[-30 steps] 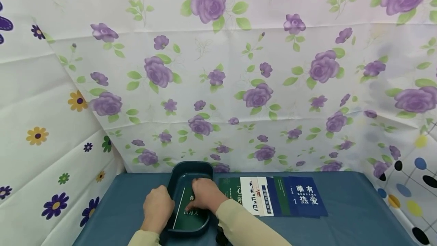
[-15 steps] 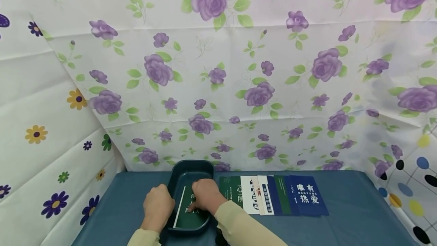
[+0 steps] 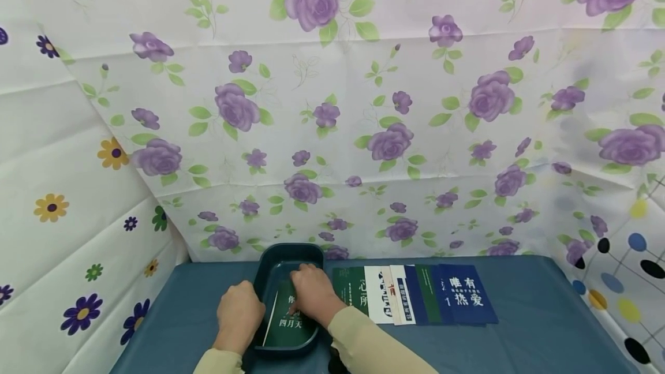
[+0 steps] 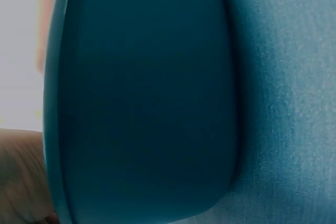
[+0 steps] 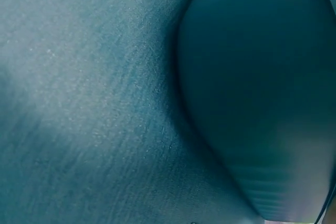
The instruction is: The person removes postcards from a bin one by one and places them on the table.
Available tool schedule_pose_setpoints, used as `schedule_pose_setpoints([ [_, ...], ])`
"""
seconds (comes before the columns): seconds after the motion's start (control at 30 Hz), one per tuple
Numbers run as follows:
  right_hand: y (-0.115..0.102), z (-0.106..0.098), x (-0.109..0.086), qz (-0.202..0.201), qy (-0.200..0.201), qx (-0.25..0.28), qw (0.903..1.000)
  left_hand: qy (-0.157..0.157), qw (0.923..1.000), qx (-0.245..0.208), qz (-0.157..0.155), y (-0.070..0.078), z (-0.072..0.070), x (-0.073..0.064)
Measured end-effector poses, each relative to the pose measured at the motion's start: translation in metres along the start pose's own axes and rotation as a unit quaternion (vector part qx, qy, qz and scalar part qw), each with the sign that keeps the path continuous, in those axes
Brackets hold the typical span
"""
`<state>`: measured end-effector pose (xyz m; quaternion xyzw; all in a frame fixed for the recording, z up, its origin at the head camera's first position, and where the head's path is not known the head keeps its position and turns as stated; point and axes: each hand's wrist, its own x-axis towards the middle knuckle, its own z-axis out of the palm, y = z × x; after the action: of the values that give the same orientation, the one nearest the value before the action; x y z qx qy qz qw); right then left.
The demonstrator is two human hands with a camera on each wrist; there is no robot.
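A dark teal plastic tray (image 3: 263, 273) with a rounded far end stands on the table at the centre left. Inside its near part lies a dark green book (image 3: 283, 333) with white Chinese characters. My left hand (image 3: 240, 310) grips the tray's left rim, its fingers curled over the edge. My right hand (image 3: 314, 293) reaches over the right rim and holds the book, thumb on the cover; its fingertips are partly hidden. Both wrist views show mainly the outer wall of the tray (image 4: 147, 93); a bit of hand shows past the rim in the left wrist view.
To the right of the tray, several books (image 3: 415, 299) in green, white and blue lie overlapped in a row. A small black object (image 3: 336, 359) is partly hidden under the right sleeve. Floral sheets (image 3: 353, 212) hang behind the blue-covered table (image 3: 525, 322).
My right hand has shifted slightly toward the far end, and its thumb has drawn in. More of the characters on the green book show. The left hand stays on the tray's rim.
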<state>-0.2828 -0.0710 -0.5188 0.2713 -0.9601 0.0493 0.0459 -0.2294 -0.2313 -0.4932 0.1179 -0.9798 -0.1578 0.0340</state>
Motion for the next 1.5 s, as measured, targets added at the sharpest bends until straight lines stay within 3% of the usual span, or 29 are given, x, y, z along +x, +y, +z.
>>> schedule_pose_setpoints([
  [0.5, 0.001, -0.002, -0.004, -0.005, 0.009, 0.081, 0.9966, -0.021, 0.9998, 0.001, -0.006, 0.000, 0.000, -0.001],
  [0.87, 0.007, 0.000, -0.008, -0.053, 0.064, 0.163, 0.9831, -0.026, 0.9996, 0.004, -0.005, 0.000, 0.001, 0.000],
  [1.03, 0.011, -0.005, -0.008, -0.072, 0.027, 0.193, 0.9783, -0.021, 0.9998, 0.003, -0.004, 0.000, 0.001, 0.000],
  [1.2, 0.017, -0.020, -0.011, -0.045, -0.016, 0.271, 0.9615, -0.021, 0.9997, 0.006, -0.007, 0.001, 0.001, -0.001],
  [1.33, 0.024, -0.029, -0.015, -0.020, -0.011, 0.333, 0.9428, -0.022, 0.9997, 0.007, -0.003, 0.002, 0.002, 0.001],
  [1.5, 0.031, -0.040, -0.020, -0.011, 0.007, 0.375, 0.9271, -0.022, 0.9997, 0.008, -0.010, 0.001, 0.003, 0.001],
])
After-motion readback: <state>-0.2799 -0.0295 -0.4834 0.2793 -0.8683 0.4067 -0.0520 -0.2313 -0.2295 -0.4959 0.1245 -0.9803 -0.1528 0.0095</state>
